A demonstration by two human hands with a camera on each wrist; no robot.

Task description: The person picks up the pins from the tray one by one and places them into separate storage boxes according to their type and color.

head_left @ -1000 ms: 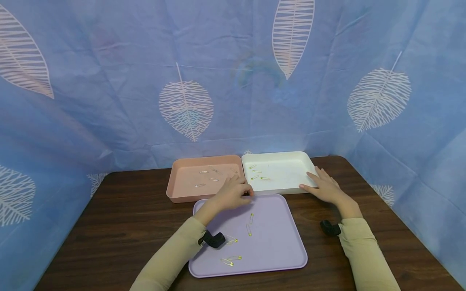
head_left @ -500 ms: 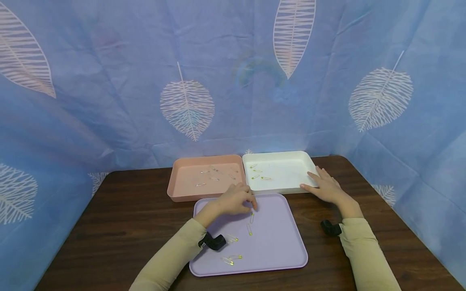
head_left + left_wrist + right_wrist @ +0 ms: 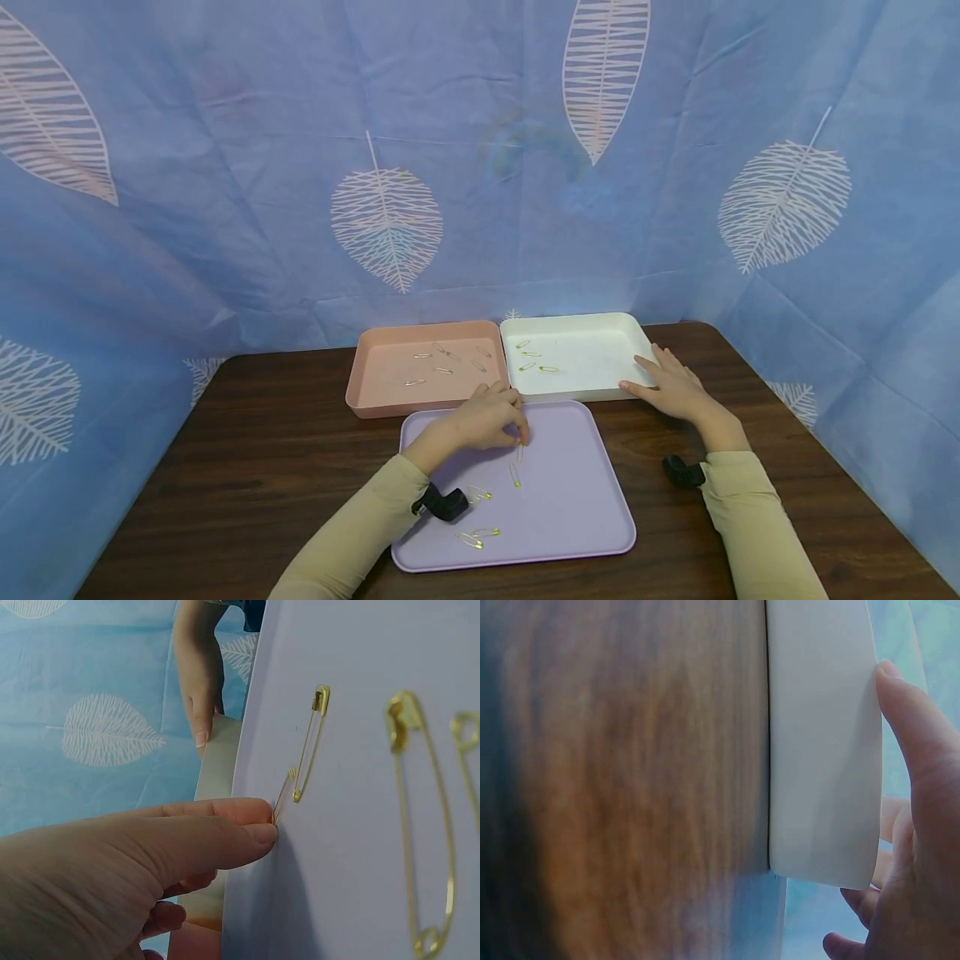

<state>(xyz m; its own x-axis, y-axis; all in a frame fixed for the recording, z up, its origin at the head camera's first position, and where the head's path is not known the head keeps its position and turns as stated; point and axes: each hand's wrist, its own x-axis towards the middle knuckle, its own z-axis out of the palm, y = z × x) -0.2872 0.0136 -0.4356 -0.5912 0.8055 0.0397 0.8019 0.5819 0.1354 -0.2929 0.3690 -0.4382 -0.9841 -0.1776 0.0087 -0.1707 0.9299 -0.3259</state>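
Note:
With thumb and index finger, my left hand [image 3: 487, 419] pinches one end of a gold safety pin [image 3: 283, 792] over the far part of the lilac tray [image 3: 577, 500]. Its other end slants down by a second gold safety pin [image 3: 309, 742] on the tray, seen in the left wrist view. More gold pins lie nearer the tray's front, such as a safety pin [image 3: 480, 492]. My right hand [image 3: 675, 390] rests at the right end of the white tray [image 3: 600, 354], fingers spread and thumb on its rim, gripping nothing.
The pink tray [image 3: 375, 375] stands behind the lilac one at left and holds several silver safety pins [image 3: 415, 382]. Several gold pins [image 3: 550, 369] lie in the white tray beside it. A dark wooden table [image 3: 225, 467] bears all three; a blue leaf-patterned curtain [image 3: 480, 208] hangs behind.
My left hand has moved from the pink tray's near corner toward me, down to the gold pin, which it now pinches. The right hand has stayed put.

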